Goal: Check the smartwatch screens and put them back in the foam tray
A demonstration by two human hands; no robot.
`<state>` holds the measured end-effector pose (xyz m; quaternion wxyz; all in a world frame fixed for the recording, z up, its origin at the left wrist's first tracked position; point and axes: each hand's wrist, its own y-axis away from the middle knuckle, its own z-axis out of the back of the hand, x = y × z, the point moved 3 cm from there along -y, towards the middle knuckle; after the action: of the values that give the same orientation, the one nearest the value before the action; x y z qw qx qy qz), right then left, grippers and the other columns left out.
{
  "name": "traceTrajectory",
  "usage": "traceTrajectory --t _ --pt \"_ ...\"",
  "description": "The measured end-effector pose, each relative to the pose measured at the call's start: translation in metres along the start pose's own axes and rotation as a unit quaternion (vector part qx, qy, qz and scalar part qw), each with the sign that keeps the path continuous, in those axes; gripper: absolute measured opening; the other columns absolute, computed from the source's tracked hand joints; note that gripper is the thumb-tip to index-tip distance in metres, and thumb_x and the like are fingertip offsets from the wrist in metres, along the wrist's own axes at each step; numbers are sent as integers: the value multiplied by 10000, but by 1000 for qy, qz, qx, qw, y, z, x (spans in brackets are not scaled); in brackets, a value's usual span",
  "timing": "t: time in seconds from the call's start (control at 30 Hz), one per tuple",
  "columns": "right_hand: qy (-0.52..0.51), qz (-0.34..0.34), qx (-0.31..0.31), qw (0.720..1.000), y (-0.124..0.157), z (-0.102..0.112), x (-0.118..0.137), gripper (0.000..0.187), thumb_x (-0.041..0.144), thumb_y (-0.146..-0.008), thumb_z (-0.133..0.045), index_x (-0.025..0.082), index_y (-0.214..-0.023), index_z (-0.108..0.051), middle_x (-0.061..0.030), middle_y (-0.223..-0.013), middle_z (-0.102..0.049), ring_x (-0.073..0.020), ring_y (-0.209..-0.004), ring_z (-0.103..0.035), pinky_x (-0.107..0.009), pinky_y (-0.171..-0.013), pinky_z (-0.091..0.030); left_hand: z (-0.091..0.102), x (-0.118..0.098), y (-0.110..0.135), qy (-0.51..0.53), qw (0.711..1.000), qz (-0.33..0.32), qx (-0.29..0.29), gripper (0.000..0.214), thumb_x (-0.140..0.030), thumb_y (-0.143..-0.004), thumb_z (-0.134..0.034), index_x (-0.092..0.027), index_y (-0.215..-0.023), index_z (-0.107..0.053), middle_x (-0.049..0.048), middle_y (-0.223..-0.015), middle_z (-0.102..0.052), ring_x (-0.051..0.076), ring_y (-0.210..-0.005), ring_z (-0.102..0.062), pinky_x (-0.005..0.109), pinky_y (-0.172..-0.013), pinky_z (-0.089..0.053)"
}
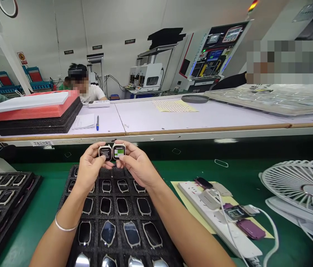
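Note:
My left hand (90, 163) grips a smartwatch body (105, 152) without a strap, thumb on its lit screen showing lines of text. Beside it, my right hand (134, 159) pinches a second strapless smartwatch body (119, 151), whose lit screen shows green and white blocks. Both watches are held upright side by side, screens facing me. Below them lies a black foam tray (113, 217) with rows of watch bodies, their screens dark; my forearms hide parts of its sides.
Another foam tray (9, 213) of watches lies at the left. A white power strip (214, 218) with chargers and cables, and a white fan (306, 189), stand at the right. Stacked foam sheets (34, 111) and a pen (97, 123) lie on the raised shelf. A person (95, 91) sits beyond it.

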<state>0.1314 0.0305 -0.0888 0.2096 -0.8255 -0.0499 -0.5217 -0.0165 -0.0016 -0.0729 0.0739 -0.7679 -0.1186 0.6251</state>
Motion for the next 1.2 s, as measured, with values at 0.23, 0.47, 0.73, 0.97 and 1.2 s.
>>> traceTrajectory --t 0.23,0.47,0.73,0.97,1.2 --pt "10 -2 5 1000 0 -1 -1 400 174 -739 -689 233 -1133 -658 -4 -895 -645 -113 -600 -578 -286 -580 -425 1 1 0 7 1000 2 -12 388 -223 -729 -684 -165 -1104 -604 7 -882 -701 114 -566 -686 236 -557 -578" --pt "6 -12 21 1000 0 0 -1 494 94 -681 -683 241 -1152 -656 8 -909 -624 -98 -612 -563 -269 -592 -452 1 1 0 2 1000 -2 -1 447 -164 -678 -647 -174 -1123 -604 27 -1014 -676 118 -608 -706 245 -592 -591" --pt "-38 -23 -1 999 -4 4 -5 299 333 -794 -733 213 -1062 -679 8 -867 -616 -77 -537 -502 -247 -504 -421 2 2 -2 21 1000 19 0 381 -331 -769 -673 -158 -1102 -609 24 -862 -707 157 -579 -715 288 -582 -611" --pt "-24 -10 -9 1000 -3 3 -3 356 284 -724 -789 208 -1053 -675 23 -827 -620 -76 -530 -512 -242 -508 -402 1 2 -1 40 999 18 8 379 -265 -722 -664 -161 -1085 -631 23 -921 -719 159 -593 -724 287 -588 -615" --pt "1 3 -23 1000 -3 4 -5 346 319 -743 -784 204 -1042 -653 29 -806 -597 -59 -506 -459 -233 -491 -365 -2 3 2 28 999 11 17 368 -210 -720 -636 -169 -1086 -641 12 -930 -708 154 -596 -729 282 -599 -620"
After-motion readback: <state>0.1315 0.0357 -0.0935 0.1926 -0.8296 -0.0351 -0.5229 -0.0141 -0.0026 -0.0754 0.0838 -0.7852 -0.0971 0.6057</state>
